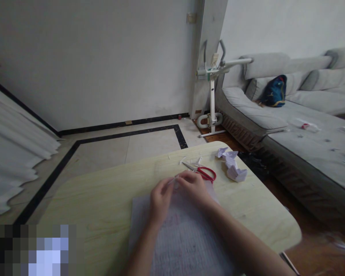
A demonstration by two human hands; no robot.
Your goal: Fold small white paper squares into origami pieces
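My left hand (160, 199) and my right hand (193, 187) meet at the far edge of a sheet of lined paper (186, 241) lying on a light wooden table (103, 195). Both hands have their fingers pinched together on a small thin strip of paper (172, 179) held between them. Red-handled scissors (203, 172) lie just beyond my right hand. Two folded white paper shapes (232, 165) sit to the right of the scissors.
Small paper scraps (194, 160) lie near the table's far edge. A grey sofa (290, 115) with a blue bag (274, 91) stands at the right. A white exercise machine (212, 96) stands by the wall. White curtains (14, 153) hang at left.
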